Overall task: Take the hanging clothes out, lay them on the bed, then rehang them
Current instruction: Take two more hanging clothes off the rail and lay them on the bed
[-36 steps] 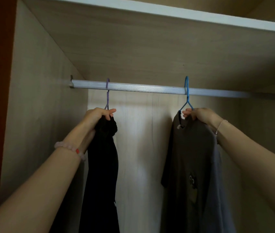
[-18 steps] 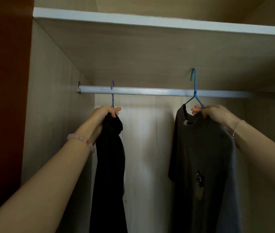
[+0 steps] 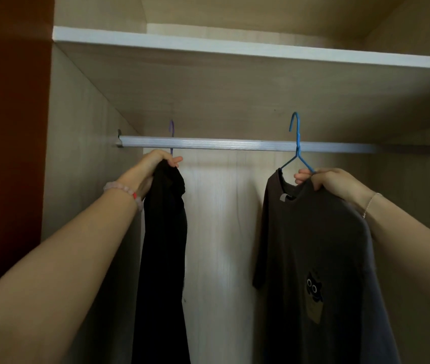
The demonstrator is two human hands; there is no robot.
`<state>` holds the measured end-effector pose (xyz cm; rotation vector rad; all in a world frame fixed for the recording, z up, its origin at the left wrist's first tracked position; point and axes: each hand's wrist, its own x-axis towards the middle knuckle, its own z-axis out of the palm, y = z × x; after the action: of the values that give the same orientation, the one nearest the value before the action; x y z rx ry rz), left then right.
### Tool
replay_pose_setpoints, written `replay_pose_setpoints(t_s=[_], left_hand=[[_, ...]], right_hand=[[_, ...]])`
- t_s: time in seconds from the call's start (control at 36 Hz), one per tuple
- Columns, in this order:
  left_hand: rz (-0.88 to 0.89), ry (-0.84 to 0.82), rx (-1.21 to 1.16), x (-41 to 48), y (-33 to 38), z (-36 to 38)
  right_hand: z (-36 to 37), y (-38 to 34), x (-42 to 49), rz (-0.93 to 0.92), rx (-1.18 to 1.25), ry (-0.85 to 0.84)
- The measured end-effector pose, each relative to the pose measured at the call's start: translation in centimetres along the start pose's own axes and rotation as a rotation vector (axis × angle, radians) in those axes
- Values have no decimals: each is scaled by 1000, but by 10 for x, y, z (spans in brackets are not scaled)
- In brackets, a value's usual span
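Left hand point(image 3: 156, 162) grip clamps long black garment point(image 3: 164, 245) at its purple wire hanger point(image 3: 172, 128). Right hand point(image 3: 326, 179) grip clamps brown T-shirt point(image 3: 313, 245) at the shoulder, on blue wire hanger point(image 3: 297, 143). Both hooks poke above the silver wardrobe rail point(image 3: 221, 145).

Home setting, inside a wardrobe. Pale wood-grain side panel point(image 3: 82, 179), white-edged shelf point(image 3: 235, 49) overhead, ribbed metal rail point(image 3: 235, 144) running wall to wall beneath it. Clothes at the rail: black garment point(image 3: 164, 245) on purple hanger point(image 3: 172, 127), brown printed T-shirt point(image 3: 313, 232) on blue hanger point(image 3: 297, 143). Dark red panel point(image 3: 9, 153) at left edge.
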<state>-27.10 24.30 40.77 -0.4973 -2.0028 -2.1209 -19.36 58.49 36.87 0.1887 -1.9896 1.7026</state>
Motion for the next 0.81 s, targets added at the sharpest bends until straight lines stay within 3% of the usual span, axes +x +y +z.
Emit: replay_pose_setpoints(t_s=[0.28, 0.58, 0.81], left_hand=[[-51, 48, 11, -10, -15, -8], [-12, 106, 78, -19, 13, -11], [-73, 112, 50, -21, -38, -18]], right_hand=[[7, 7, -21, -4, -9, -68], [7, -9, -49, -12, 147, -97], [9, 6, -64, 29, 119, -97]])
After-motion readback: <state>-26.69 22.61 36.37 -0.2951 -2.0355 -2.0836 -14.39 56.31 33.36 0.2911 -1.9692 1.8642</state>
